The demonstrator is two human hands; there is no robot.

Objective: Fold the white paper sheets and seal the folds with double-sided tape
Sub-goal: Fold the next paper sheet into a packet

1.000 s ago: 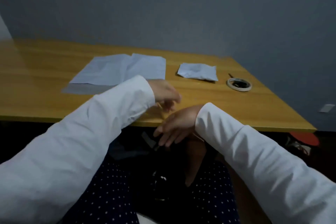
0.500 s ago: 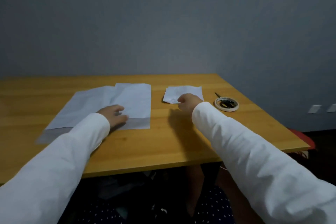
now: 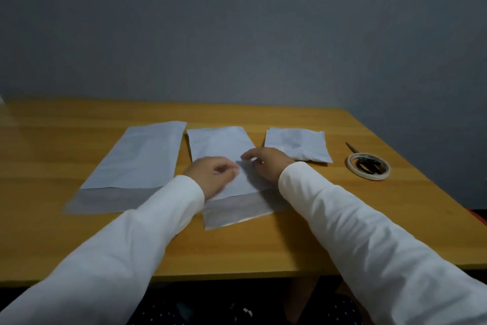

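Head view: I have both hands on the middle sheet (image 3: 218, 145) at table (image 3: 290, 240) centre, left hand (image 3: 212, 175) and right hand (image 3: 266, 164) loosely curled, grip indeterminate; folding step in hand, I judge; next, crease, then fetch tape (image 3: 368, 166).

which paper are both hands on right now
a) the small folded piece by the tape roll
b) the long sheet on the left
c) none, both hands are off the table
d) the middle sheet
d: the left hand and the right hand both rest on the middle sheet.
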